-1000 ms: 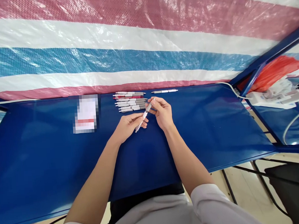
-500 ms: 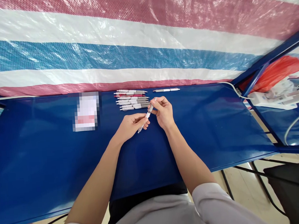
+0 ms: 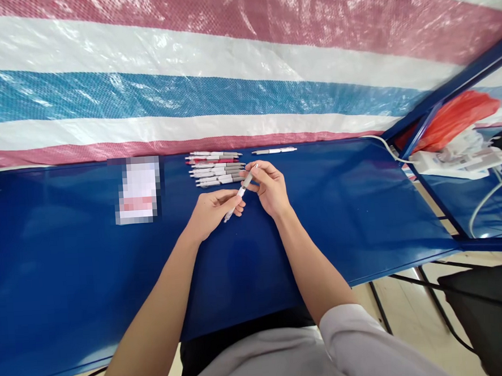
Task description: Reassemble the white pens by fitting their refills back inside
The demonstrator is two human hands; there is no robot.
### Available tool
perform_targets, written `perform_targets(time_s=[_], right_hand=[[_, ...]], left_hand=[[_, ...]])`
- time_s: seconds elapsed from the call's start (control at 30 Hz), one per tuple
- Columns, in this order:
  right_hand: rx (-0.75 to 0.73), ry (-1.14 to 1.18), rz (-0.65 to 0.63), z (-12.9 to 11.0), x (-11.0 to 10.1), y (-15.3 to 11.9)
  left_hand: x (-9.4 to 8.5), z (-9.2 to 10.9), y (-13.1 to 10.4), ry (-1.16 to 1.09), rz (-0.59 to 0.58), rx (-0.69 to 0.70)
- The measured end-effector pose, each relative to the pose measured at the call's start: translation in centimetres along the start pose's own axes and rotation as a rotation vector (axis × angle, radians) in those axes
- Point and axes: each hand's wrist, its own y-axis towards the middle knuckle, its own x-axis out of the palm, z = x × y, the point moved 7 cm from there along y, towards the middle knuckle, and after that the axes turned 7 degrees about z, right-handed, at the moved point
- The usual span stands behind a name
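Note:
A white and grey click pen (image 3: 246, 181) is held slantwise above the blue table, its grey grip end up and to the right. My left hand (image 3: 212, 213) is closed around the white barrel, thumb on top. At the grey end, the thumb and fingers of my right hand (image 3: 270, 188) pinch the pen near its tip. Just beyond my hands lies a row of several pens (image 3: 216, 170), mostly white and grey with a red one among them. One more pen (image 3: 274, 151) lies by itself at the table's back edge.
A blurred-out white and pink item (image 3: 137, 189) lies left on the blue table (image 3: 70, 290). Striped plastic sheeting (image 3: 226, 59) hangs behind. At right stand a blue frame post, a red plastic bag (image 3: 459, 121), a white power strip (image 3: 449, 164) and cables.
The whole view has shifted slightly, so everything sits a little further left. Both hands keep their hold on the pen, which has barely changed its slant.

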Motion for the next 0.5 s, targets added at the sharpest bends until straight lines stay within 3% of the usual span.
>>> perform_targets(time_s=[0.2, 0.27, 0.4, 0.5], right_hand=[[0.033, 0.001, -0.019, 0.5, -0.1, 0.1], [0.032, -0.001, 0.012, 0.5, -0.2, 0.2], [-0.005, 0.022, 0.076, 0.2, -0.3, 0.2], [-0.029, 0.015, 0.118, 0.1, -0.4, 0.2]], left_hand=[[0.7, -0.5, -0.2, -0.029, -0.113, -0.087], [0.4, -0.2, -0.1, 0.048, -0.036, -0.028], [-0.3, 0.7, -0.3, 0.248, 0.224, 0.169], [-0.2, 1.0, -0.5, 0.333, 0.289, 0.239]])
